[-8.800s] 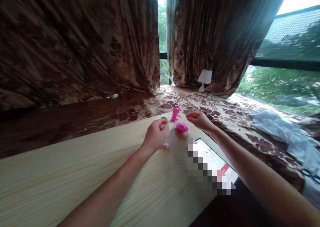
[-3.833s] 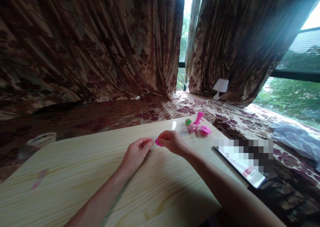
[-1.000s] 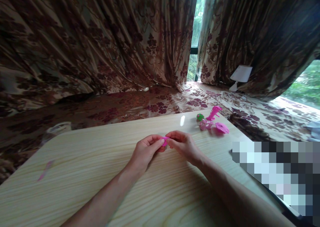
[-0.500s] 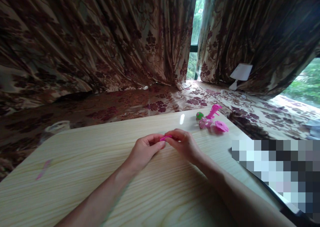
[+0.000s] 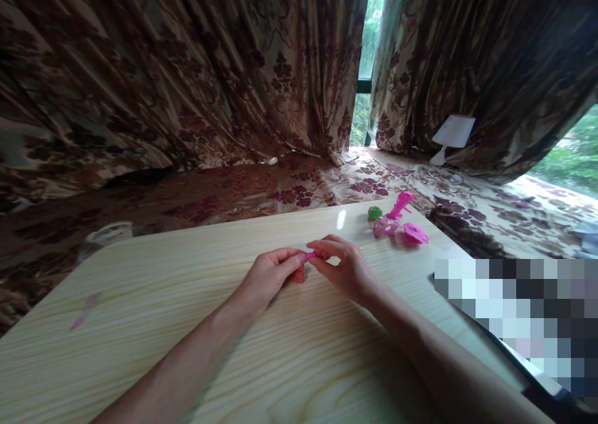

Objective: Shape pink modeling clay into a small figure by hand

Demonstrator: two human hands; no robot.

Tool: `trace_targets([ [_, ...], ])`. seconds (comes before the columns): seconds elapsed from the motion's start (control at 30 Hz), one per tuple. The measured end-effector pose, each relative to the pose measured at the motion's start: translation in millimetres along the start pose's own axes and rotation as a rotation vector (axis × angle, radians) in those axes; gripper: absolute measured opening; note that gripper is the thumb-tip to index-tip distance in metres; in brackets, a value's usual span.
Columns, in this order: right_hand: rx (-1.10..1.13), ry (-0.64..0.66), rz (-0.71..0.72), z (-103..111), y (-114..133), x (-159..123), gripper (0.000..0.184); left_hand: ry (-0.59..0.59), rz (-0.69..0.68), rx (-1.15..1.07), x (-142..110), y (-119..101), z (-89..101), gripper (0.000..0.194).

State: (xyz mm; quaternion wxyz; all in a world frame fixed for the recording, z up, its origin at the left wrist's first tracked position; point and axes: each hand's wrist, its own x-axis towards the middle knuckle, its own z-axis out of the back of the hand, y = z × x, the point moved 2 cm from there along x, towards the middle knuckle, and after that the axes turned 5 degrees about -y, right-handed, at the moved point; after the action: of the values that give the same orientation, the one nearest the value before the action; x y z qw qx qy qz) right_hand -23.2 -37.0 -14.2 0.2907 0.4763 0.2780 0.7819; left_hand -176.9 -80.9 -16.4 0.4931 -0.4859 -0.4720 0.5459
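My left hand (image 5: 271,276) and my right hand (image 5: 343,268) meet at the middle of a light wooden table (image 5: 187,324). Both pinch one small pink plastic piece (image 5: 309,256) between their fingertips, just above the tabletop. Most of the piece is hidden by the fingers. At the far right corner of the table lie more small toy parts: a green ball (image 5: 374,212), an upright pink part (image 5: 401,205), a pale pink part (image 5: 382,227) and a pink disc (image 5: 415,232).
A thin pink strip (image 5: 84,309) lies near the table's left edge. A tablet with a blurred screen (image 5: 514,315) sits at the right edge. Patterned brown curtains (image 5: 187,88) hang behind, cloth covers the sill, and a small white lamp (image 5: 451,134) stands there.
Both hands stay together on the pink piece. The fingers have shifted slightly, and the right hand's fingers are spread a little more than half a second ago.
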Motion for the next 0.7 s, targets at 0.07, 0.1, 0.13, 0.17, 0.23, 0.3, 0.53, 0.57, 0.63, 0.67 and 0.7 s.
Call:
trace_targets([
  [0.07, -0.006, 0.012, 0.031, 1, 2, 0, 0.021, 0.026, 0.036, -0.058, -1, -1, -0.2, 0.025],
  [0.1, -0.008, 0.026, 0.045, 1, 3, 0, 0.02, 0.042, 0.053, -0.087, -1, -2, -0.5, 0.025],
  [0.13, -0.011, 0.04, 0.054, 2, 4, 0, 0.019, 0.057, 0.066, -0.109, -1, -3, -0.8, 0.024],
  [0.17, -0.014, 0.049, 0.057, 2, 5, 0, 0.018, 0.07, 0.077, -0.123, -1, -4, -1.0, 0.024],
  [0.23, -0.018, 0.059, 0.057, 4, 7, 0, 0.016, 0.09, 0.09, -0.138, -2, -6, -1.1, 0.023],
  [0.3, -0.016, 0.075, 0.067, 4, 9, 0, 0.015, 0.106, 0.105, -0.155, -2, -6, -1.0, 0.023],
  [0.53, -0.017, 0.11, 0.061, 2, 12, -2, 0.014, 0.13, 0.141, -0.185, -1, -6, 0.4, 0.022],
  [0.57, -0.023, 0.102, 0.041, 1, 11, -2, 0.014, 0.124, 0.142, -0.18, -1, -6, 0.2, 0.021],
  [0.63, -0.017, 0.082, -0.018, -2, 9, -3, 0.013, 0.11, 0.142, -0.166, -1, -6, -1.1, 0.022],
  [0.67, -0.006, 0.073, -0.053, -3, 8, -3, 0.013, 0.101, 0.138, -0.157, -2, -6, -1.9, 0.022],
  [0.7, 0.009, 0.066, -0.086, -3, 7, -3, 0.013, 0.089, 0.135, -0.146, -2, -6, -2.5, 0.022],
])
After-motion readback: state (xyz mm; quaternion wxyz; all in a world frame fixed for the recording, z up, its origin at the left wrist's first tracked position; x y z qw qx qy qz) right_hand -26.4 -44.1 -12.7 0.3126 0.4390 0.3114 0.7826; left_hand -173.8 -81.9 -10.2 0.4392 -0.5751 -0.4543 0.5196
